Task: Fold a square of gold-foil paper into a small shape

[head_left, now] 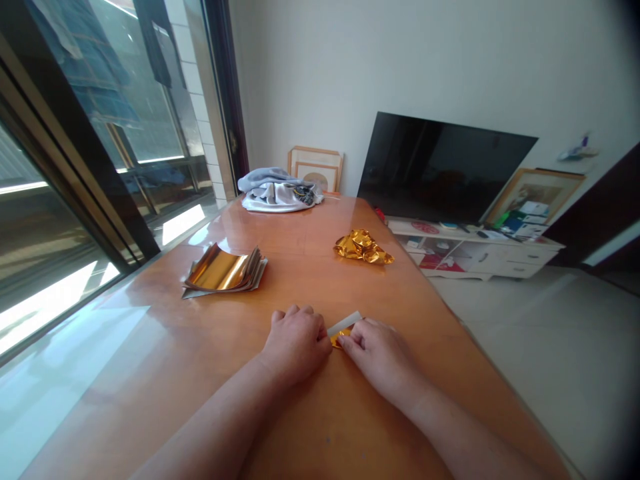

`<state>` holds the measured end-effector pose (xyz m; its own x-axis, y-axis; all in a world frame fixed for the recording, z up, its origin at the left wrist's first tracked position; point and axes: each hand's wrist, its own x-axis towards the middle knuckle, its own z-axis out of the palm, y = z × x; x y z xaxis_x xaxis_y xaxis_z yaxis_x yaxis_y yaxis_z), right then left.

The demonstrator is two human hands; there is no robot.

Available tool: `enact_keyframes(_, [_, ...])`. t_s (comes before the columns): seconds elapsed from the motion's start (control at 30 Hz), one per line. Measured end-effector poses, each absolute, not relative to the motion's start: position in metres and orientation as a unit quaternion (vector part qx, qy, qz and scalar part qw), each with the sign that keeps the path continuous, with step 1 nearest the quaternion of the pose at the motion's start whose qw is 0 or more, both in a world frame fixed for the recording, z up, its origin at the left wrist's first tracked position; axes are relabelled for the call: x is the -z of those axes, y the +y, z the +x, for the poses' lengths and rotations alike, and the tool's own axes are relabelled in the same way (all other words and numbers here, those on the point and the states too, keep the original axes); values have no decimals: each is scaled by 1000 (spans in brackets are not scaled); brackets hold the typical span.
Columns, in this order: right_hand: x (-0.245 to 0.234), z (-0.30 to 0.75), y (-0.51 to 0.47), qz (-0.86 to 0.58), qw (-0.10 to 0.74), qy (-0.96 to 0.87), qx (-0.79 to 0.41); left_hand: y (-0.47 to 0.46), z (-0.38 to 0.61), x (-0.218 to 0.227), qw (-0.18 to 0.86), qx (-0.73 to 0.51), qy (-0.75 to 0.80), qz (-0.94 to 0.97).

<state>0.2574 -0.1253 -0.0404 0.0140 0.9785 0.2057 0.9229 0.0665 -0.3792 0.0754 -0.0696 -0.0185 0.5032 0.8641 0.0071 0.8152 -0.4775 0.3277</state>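
Near the middle of the wooden table, my left hand (pixel 299 341) and my right hand (pixel 376 353) are closed on a small piece of gold foil paper (pixel 339 337). A pale whitish strip (pixel 345 324), perhaps the sheet's folded edge, runs slantwise between them. My fingers cover most of the sheet. Ahead on the left lies a stack of gold foil paper sheets (pixel 223 268), curled upward at its edges. Crumpled or folded gold foil pieces (pixel 363 247) sit in a heap ahead on the right.
The glossy table (pixel 300 273) carries a bundle of grey cloth (pixel 279 190) at its far end. Beyond it stand framed pictures (pixel 316 167), a large television (pixel 440 167) and a low white cabinet (pixel 490 257). A sliding glass door (pixel 135 120) borders the left side.
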Motion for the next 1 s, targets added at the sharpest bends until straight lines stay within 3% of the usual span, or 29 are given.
enact_keyframes(0.53, [31, 257, -127, -685, 210, -689, -111, -70, 74, 24, 191, -120, 476, 850])
enact_keyframes(1.0, [40, 264, -130, -667, 211, -709, -86, -66, 71, 28, 169, -102, 430, 881])
